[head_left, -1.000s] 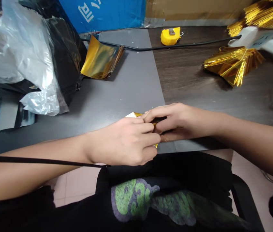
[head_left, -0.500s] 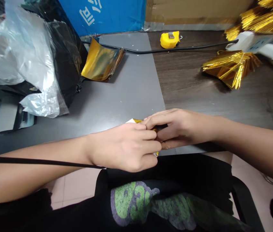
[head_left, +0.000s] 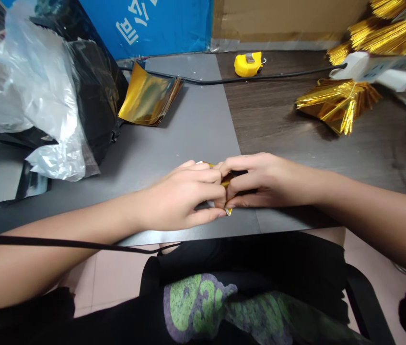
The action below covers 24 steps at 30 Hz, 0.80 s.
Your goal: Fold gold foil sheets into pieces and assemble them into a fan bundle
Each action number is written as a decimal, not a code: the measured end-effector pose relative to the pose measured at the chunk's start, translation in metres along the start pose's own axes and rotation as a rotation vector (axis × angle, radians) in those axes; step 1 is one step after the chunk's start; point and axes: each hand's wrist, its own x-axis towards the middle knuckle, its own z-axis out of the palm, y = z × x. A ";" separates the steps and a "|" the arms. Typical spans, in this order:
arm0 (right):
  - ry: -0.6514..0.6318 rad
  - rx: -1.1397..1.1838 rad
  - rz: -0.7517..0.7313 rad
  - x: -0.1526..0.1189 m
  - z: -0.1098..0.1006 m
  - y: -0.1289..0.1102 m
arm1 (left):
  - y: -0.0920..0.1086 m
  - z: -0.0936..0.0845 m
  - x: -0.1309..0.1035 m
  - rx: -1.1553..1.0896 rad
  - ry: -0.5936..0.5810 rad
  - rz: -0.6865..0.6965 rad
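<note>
My left hand (head_left: 184,196) and right hand (head_left: 260,182) meet over a small gold foil piece (head_left: 227,182) with white parts, near the front edge of the gray tabletop (head_left: 195,129). Its exposed bits run aslant, from a far-left corner between my fingers to a near-right corner at my left thumb (my knuckles cover most of it, so I cannot tell its true long axis or which end leads). My left fingers curl over it, the thumb set apart but its tip close to theirs; my right fingers bend in from the right, their tips touching the foil. Whether either hand pinches or merely presses, I cannot tell. Beyond lie curved gold sheets (head_left: 148,98), a yellow tape measure (head_left: 248,65) and, at right, a fanned gold bundle (head_left: 341,103).
</note>
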 end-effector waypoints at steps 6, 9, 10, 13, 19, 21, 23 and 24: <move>-0.003 0.028 0.017 0.002 0.001 -0.004 | 0.005 -0.005 0.000 -0.071 0.008 -0.130; -0.013 0.032 0.039 0.002 0.000 -0.006 | 0.008 -0.006 0.000 -0.102 -0.006 -0.175; -0.014 0.033 0.044 0.002 0.000 -0.006 | 0.009 -0.006 0.000 -0.103 -0.003 -0.185; -0.016 0.047 0.052 0.002 -0.001 -0.007 | 0.011 -0.004 0.001 -0.090 0.015 -0.222; -0.010 0.069 0.048 0.003 -0.001 -0.008 | 0.015 -0.002 0.001 -0.072 0.017 -0.275; 0.003 0.067 0.044 0.003 0.000 -0.009 | 0.015 -0.002 0.002 -0.072 0.019 -0.281; 0.012 0.060 0.048 0.003 0.001 -0.010 | 0.014 -0.001 0.003 -0.071 0.025 -0.280; 0.014 0.058 0.054 0.003 0.001 -0.010 | 0.014 0.000 0.003 -0.069 0.032 -0.279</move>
